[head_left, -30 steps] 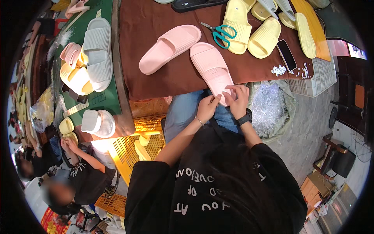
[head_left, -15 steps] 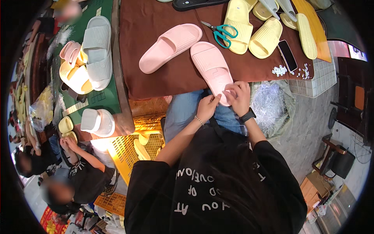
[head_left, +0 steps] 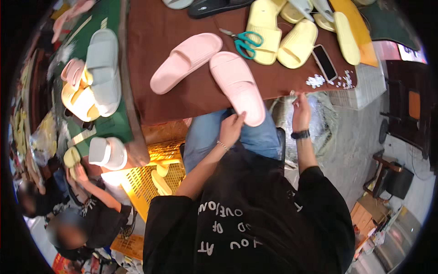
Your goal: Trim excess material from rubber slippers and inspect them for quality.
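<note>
My left hand (head_left: 232, 128) is closed on the heel end of a pink slide sandal (head_left: 246, 97), thumb on the footbed. The sandal's strap end rests on the brown cloth, and its heel juts past the table edge over my lap. Apart from it, to the right, my right hand (head_left: 301, 113) is raised at the cloth's edge. Its fingers pinch a small whitish piece (head_left: 292, 93), too small to make out well. A second pink slide sandal (head_left: 186, 64) lies on the cloth to the left. Small white bits (head_left: 315, 81) are heaped beyond my right hand.
Teal-handled scissors (head_left: 247, 44), yellow slides (head_left: 297, 44) and a phone (head_left: 325, 63) lie farther back. A clear plastic bag (head_left: 319, 118) stands below the table's right edge. Grey slides (head_left: 103, 73) are on a green surface at left, where a co-worker's hands (head_left: 80, 173) are busy.
My right hand has left the sandal's heel and moved right, toward the white bits. My left hand still holds the heel. The whole view has shifted slightly.
</note>
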`<move>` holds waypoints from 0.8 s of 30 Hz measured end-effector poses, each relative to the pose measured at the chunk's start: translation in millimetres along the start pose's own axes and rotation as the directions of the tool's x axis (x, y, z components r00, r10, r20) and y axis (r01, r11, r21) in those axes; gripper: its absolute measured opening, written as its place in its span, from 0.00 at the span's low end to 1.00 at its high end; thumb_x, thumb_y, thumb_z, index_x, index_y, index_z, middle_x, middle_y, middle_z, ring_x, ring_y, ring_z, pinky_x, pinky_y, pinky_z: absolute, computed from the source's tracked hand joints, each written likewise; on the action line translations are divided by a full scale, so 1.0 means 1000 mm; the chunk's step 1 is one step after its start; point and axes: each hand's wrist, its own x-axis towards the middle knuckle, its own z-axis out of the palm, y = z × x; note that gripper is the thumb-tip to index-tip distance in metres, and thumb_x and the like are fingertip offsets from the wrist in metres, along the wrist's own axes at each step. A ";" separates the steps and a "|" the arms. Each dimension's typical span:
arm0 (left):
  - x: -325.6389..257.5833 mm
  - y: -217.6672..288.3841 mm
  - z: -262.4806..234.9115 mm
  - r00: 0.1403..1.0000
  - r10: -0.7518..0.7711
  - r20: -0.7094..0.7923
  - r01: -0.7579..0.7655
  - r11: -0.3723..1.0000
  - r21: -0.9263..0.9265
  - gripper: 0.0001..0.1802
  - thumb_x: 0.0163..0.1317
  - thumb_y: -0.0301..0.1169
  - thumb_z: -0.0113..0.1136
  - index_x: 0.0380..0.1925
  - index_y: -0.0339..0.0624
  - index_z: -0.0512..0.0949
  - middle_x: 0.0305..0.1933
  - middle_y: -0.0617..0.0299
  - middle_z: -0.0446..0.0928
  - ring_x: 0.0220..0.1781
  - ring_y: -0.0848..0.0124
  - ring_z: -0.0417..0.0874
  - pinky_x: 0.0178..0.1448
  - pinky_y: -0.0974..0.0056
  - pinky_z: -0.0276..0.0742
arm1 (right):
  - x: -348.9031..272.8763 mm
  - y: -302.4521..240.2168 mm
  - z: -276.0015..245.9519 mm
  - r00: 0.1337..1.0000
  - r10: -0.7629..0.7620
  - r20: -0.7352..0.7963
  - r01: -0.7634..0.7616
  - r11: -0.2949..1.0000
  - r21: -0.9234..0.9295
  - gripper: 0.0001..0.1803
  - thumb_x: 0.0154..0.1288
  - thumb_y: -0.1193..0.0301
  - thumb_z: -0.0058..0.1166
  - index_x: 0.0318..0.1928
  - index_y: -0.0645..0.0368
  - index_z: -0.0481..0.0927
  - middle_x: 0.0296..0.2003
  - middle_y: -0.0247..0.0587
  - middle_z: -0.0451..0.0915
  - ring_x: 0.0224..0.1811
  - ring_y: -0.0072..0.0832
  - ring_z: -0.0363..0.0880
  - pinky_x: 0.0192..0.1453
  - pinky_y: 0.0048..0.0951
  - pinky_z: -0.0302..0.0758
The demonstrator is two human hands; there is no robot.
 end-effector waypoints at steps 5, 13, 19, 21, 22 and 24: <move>0.000 0.009 -0.004 0.998 -0.044 0.032 0.041 0.995 0.090 0.28 0.66 0.52 0.56 0.32 0.32 0.81 0.22 0.57 0.78 0.25 0.75 0.75 0.32 0.65 0.70 | 0.094 0.000 -0.059 0.961 0.061 -0.271 -0.103 0.984 -0.147 0.18 0.65 0.57 0.57 0.36 0.61 0.83 0.20 0.24 0.69 0.20 0.19 0.61 0.27 0.27 0.61; 0.002 -0.005 -0.003 0.968 0.248 -0.032 -0.241 0.960 0.142 0.21 0.64 0.45 0.60 0.41 0.34 0.80 0.29 0.50 0.81 0.29 0.63 0.81 0.36 0.61 0.74 | 0.102 0.016 -0.044 0.759 -0.637 -0.138 0.015 0.229 -0.973 0.25 0.53 0.52 0.68 0.32 0.62 0.73 0.31 0.49 0.75 0.36 0.47 0.74 0.42 0.43 0.72; -0.021 0.029 -0.031 0.958 0.255 -0.134 -0.214 0.941 0.262 0.16 0.65 0.40 0.55 0.40 0.37 0.75 0.30 0.44 0.79 0.33 0.49 0.81 0.36 0.54 0.74 | 0.082 0.028 -0.056 0.705 -0.702 0.104 0.258 0.117 -0.959 0.29 0.54 0.56 0.69 0.44 0.67 0.74 0.40 0.52 0.75 0.46 0.46 0.71 0.50 0.42 0.70; -0.029 0.061 -0.051 0.982 0.143 -0.123 -0.099 0.946 0.307 0.16 0.66 0.40 0.54 0.43 0.38 0.75 0.32 0.42 0.78 0.37 0.46 0.81 0.39 0.53 0.74 | 0.065 0.033 -0.045 0.678 -0.727 0.109 0.375 0.216 -0.901 0.30 0.57 0.59 0.67 0.52 0.68 0.72 0.46 0.53 0.73 0.53 0.46 0.68 0.58 0.44 0.66; -0.029 0.061 -0.068 0.974 0.153 -0.165 -0.094 0.943 0.319 0.16 0.66 0.40 0.54 0.43 0.38 0.75 0.32 0.42 0.78 0.37 0.46 0.81 0.39 0.53 0.74 | 0.048 0.024 -0.017 0.689 -0.717 0.103 0.467 0.332 -0.820 0.31 0.58 0.61 0.66 0.55 0.68 0.71 0.49 0.53 0.73 0.57 0.46 0.67 0.62 0.45 0.63; -0.026 0.056 -0.093 0.863 0.474 -0.174 -0.420 0.865 0.274 0.17 0.66 0.39 0.54 0.47 0.39 0.75 0.36 0.42 0.79 0.40 0.47 0.81 0.41 0.54 0.75 | 0.025 0.001 0.026 0.661 -0.687 0.301 0.590 0.228 -0.775 0.16 0.67 0.69 0.55 0.51 0.66 0.74 0.50 0.48 0.75 0.54 0.38 0.70 0.59 0.37 0.68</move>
